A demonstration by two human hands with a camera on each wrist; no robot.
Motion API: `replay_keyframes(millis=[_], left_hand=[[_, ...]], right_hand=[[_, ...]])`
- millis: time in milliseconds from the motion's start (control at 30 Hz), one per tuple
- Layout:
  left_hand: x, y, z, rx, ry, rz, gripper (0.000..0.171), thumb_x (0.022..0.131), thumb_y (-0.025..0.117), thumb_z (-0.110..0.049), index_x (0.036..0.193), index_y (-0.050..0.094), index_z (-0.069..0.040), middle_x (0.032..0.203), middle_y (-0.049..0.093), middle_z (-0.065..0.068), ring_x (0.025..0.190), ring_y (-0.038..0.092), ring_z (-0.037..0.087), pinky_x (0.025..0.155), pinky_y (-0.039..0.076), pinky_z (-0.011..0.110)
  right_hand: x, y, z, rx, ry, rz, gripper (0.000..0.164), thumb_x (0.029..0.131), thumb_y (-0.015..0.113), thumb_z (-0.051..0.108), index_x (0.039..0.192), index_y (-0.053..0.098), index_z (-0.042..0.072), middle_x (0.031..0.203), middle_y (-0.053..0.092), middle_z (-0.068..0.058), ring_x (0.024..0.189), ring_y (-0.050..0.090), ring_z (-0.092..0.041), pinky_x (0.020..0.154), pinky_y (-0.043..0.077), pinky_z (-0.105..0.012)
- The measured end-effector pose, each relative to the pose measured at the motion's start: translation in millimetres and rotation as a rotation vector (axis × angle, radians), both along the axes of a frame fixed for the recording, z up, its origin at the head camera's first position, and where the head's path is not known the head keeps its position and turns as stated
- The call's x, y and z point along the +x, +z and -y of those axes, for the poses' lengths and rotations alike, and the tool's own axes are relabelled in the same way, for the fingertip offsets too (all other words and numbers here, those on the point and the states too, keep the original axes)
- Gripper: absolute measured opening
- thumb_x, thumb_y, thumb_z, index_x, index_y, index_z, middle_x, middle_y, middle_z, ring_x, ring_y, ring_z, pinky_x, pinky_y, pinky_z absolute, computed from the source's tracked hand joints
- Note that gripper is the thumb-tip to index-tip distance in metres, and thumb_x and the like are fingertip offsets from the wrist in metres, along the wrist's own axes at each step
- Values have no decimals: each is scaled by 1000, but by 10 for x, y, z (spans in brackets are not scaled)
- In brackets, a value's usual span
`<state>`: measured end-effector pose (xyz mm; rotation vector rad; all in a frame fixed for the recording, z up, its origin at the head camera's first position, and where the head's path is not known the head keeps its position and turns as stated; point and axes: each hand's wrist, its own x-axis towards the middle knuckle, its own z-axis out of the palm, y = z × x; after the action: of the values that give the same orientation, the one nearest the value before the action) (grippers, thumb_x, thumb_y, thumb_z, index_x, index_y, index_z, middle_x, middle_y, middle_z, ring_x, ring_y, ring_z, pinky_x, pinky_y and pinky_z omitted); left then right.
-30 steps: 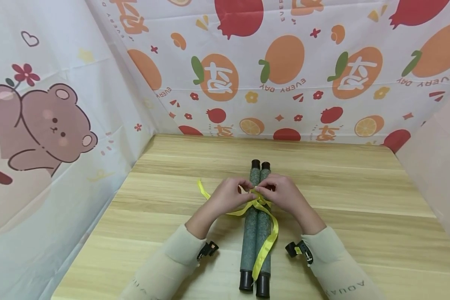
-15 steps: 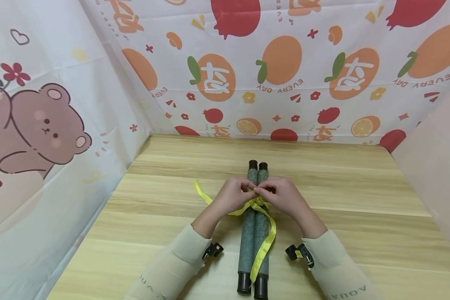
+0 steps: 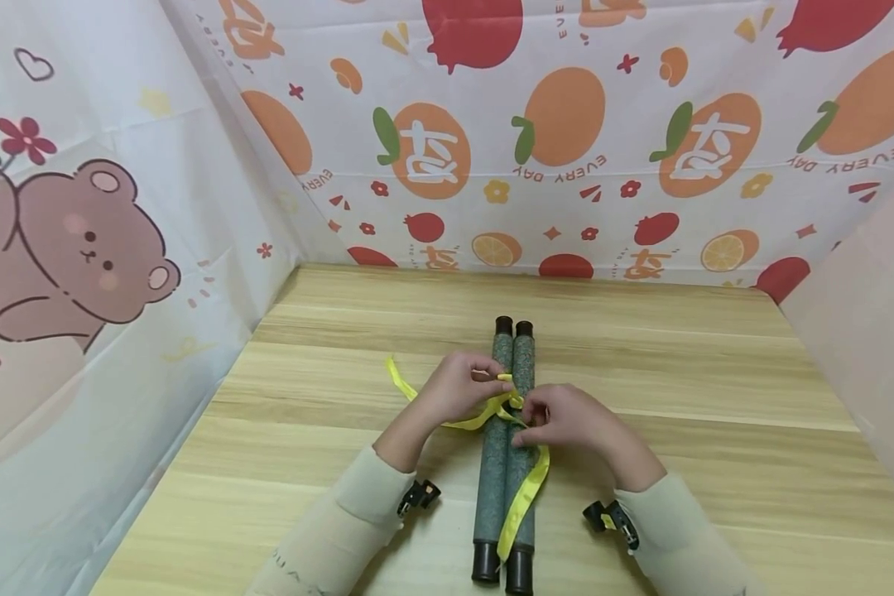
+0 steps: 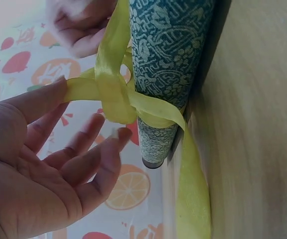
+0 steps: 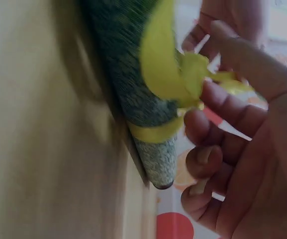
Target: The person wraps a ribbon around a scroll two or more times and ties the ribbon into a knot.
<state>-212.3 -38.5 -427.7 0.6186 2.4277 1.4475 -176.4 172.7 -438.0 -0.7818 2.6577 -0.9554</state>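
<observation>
A scroll rolled on two rods (image 3: 492, 488) lies lengthwise on the table, its green cloth patterned and its end knobs dark. Around its upper half runs a yellow ribbon (image 3: 525, 501), looped and crossed on top, with one tail trailing left and another down the scroll. My left hand (image 3: 454, 387) pinches a piece of the ribbon between thumb and forefinger; in the left wrist view the ribbon (image 4: 83, 89) stretches from those fingertips to the crossing. My right hand (image 3: 574, 420) hovers at the crossing's right side, fingers loosely bent and thumb apart, fingertips close to the ribbon (image 5: 158, 55).
The wood-grain table (image 3: 678, 372) extends on both sides of the scroll. Behind it hangs a fruit-print cloth (image 3: 559, 199), and a bear-print cloth (image 3: 97, 240) covers the left side. Small black camera mounts (image 3: 420, 497) sit at both cuffs.
My right hand has let go of the ribbon beside the left fingertips and moved down and right, to below the crossing. The left hand stays almost in place, still pinching the ribbon.
</observation>
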Motion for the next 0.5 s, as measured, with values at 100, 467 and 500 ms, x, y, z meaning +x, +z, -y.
replay_keyframes(millis=[100, 467, 500], left_hand=[[2, -4, 4, 4, 8, 26, 8, 82, 73, -25, 83, 73, -18, 115, 66, 7, 92, 65, 11, 73, 57, 30], [-11, -31, -1, 27, 26, 26, 7, 81, 74, -21, 79, 72, -15, 102, 71, 6, 85, 65, 9, 70, 57, 30], [-15, -35, -2, 26, 25, 16, 7, 81, 74, -21, 79, 73, -15, 100, 71, 6, 84, 65, 9, 70, 57, 30]], right_hand=[[26, -36, 23, 30, 22, -61, 21, 76, 76, 36, 70, 61, 23, 62, 55, 10, 54, 48, -4, 51, 44, -24], [63, -39, -26, -62, -45, -35, 14, 74, 66, 11, 72, 56, 21, 66, 55, 7, 59, 50, -8, 53, 45, -25], [57, -39, -40, -85, -53, -25, 14, 73, 64, 9, 76, 57, 20, 67, 56, 6, 61, 50, -9, 54, 46, -26]])
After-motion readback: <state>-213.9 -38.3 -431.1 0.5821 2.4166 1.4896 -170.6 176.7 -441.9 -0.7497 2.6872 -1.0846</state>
